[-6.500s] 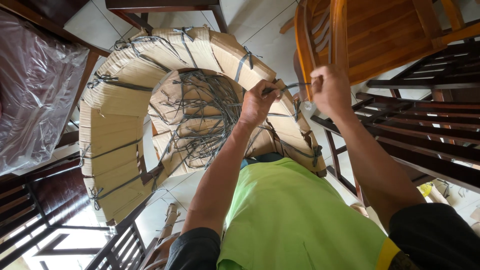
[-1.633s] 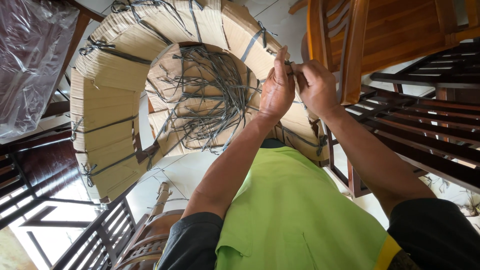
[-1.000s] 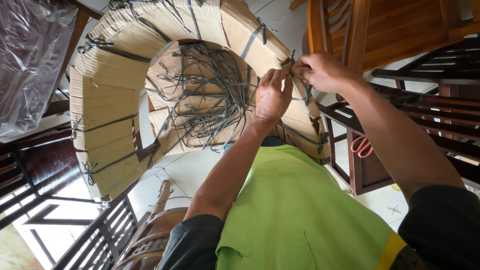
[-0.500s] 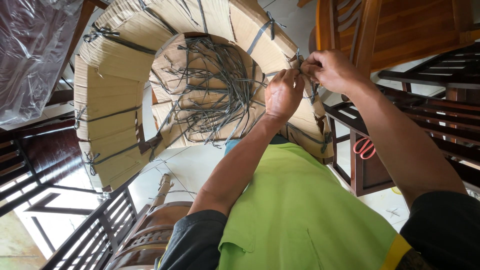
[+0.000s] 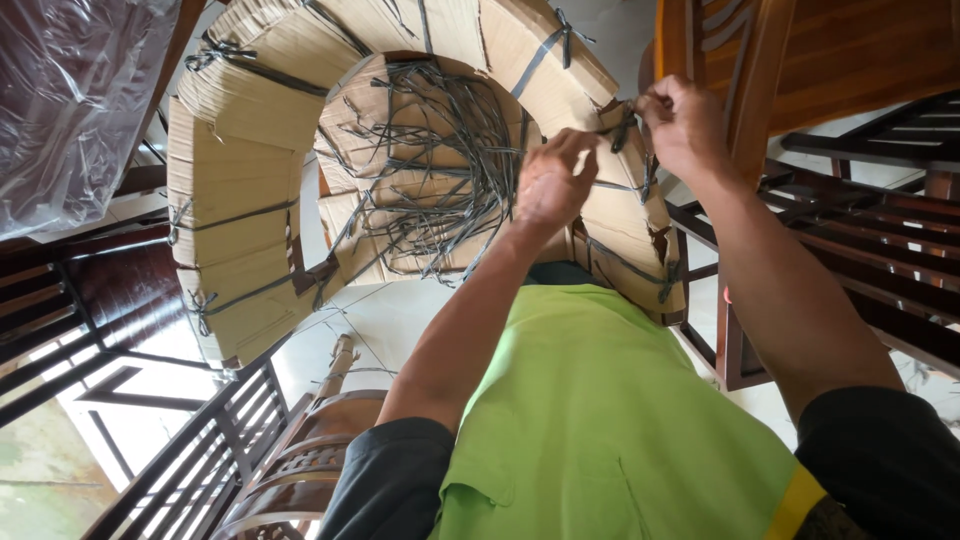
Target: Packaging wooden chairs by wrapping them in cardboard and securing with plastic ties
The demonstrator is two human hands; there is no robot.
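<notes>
- Compared with half a second earlier, the hands are seen slightly farther apart; the left hand point(image 5: 555, 185) has dropped a little from the knot, the right hand point(image 5: 680, 125) remains at it.
- Right hand: fingers pinched shut on a grey strap point(image 5: 622, 118) at the outer edge of the cardboard arch point(image 5: 240, 190).
- Left hand: fingers curled closed against the arch's right limb, just below the right hand; a strap end appears to be gripped, though the contact itself is hidden by the knuckles.
- The arch is held in front of the chest, wrapped in cardboard and bound by straps at intervals.
- A tangle of loose straps point(image 5: 440, 170) is seen inside the arch opening.
- Dark wooden furniture point(image 5: 860, 220) is noted at right, a plastic sheet point(image 5: 70, 100) at upper left.
</notes>
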